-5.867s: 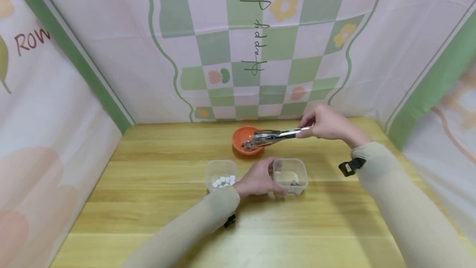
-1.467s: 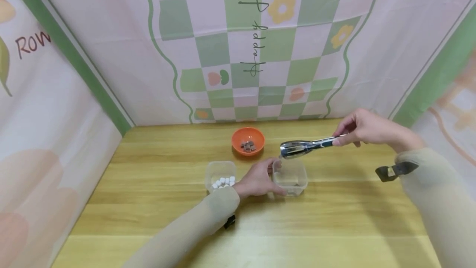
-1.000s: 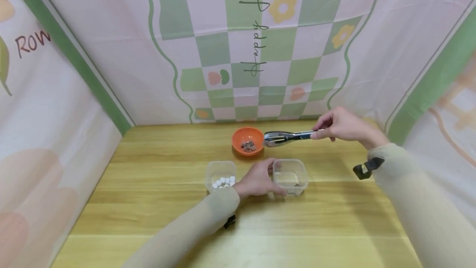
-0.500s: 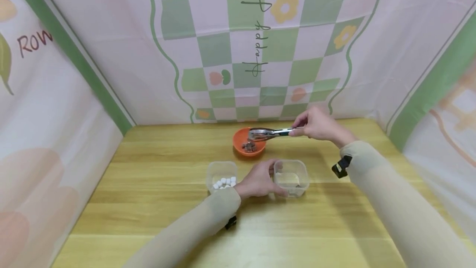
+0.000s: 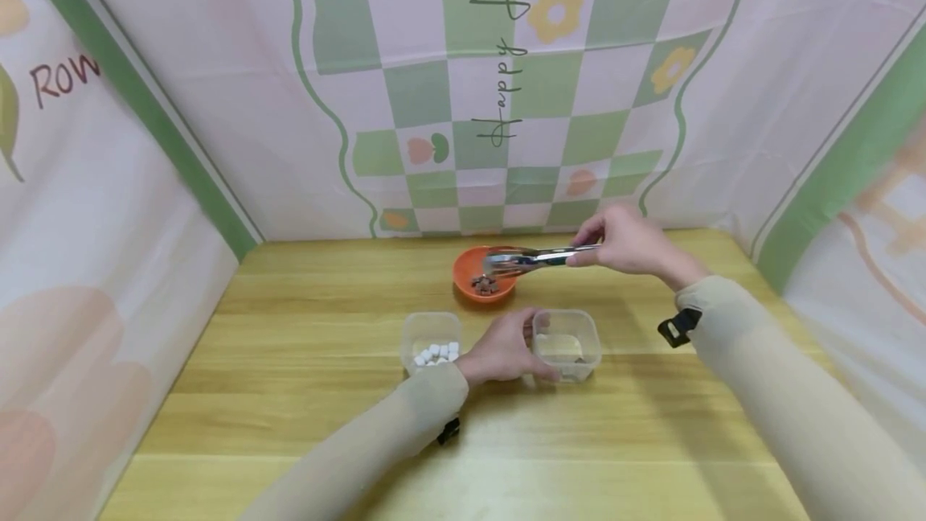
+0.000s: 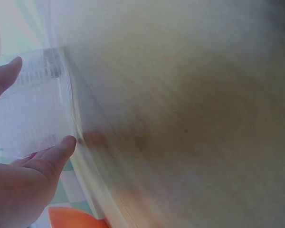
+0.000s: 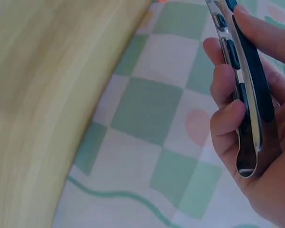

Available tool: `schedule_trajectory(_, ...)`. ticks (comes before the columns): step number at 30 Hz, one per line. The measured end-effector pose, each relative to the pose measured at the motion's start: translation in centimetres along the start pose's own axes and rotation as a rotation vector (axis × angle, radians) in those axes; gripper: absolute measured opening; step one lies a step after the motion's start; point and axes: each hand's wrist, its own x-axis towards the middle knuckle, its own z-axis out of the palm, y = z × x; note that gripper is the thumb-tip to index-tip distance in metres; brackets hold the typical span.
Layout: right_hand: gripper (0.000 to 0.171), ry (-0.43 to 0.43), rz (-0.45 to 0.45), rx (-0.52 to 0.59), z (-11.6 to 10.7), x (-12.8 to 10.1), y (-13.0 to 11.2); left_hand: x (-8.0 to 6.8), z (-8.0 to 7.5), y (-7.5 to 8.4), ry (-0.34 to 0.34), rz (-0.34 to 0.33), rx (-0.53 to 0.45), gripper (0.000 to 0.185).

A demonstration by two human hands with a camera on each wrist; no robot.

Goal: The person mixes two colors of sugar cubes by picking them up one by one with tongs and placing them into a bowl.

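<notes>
My right hand [image 5: 629, 241] grips metal tongs [image 5: 542, 258], which also show in the right wrist view with dark inlays along the handles [image 7: 249, 95]. Their scalloped heads hang over the right side of a small orange bowl [image 5: 466, 268], where several brown cubes [image 5: 485, 285] lie. My left hand [image 5: 502, 348] holds a clear plastic container [image 5: 587, 328] by its side, thumb at the front and fingers behind. A little dark piece [image 5: 579, 360] is visible low in that container. In the left wrist view, thumb and fingers span the container's wall [image 6: 33, 109].
Left of my left hand stands a second clear container [image 5: 411, 332] with several white cubes [image 5: 436, 354]; my sleeve partly covers it. All of this is on a wooden table [image 5: 304, 392]. A patterned cloth [image 5: 521, 143] rises behind the table's far edge, with more cloth at both sides.
The tongs have gone from above the right container back leftward to the orange bowl, where they also were earliest. Less dark material shows in the container than at first. My left hand stays put.
</notes>
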Motion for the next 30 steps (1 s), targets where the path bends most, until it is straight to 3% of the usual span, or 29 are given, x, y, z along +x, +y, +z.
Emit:
schedule_trajectory(7,0.026,-0.041,0.041,-0.017,-2.5,-2.4,0.7,0.1,0.1,0.0,0.012,-0.008,0.031,0.092)
schedule_trajectory(16,0.017,-0.12,0.026,-0.041,-5.1,-5.5,1.1,0.1,0.2,0.1,0.004,-0.022,0.003,0.088)
schedule_trajectory(30,0.017,-0.254,0.007,-0.15,-5.6,-7.0,0.6,0.1,0.4,0.1,0.009,-0.031,-0.005,0.09)
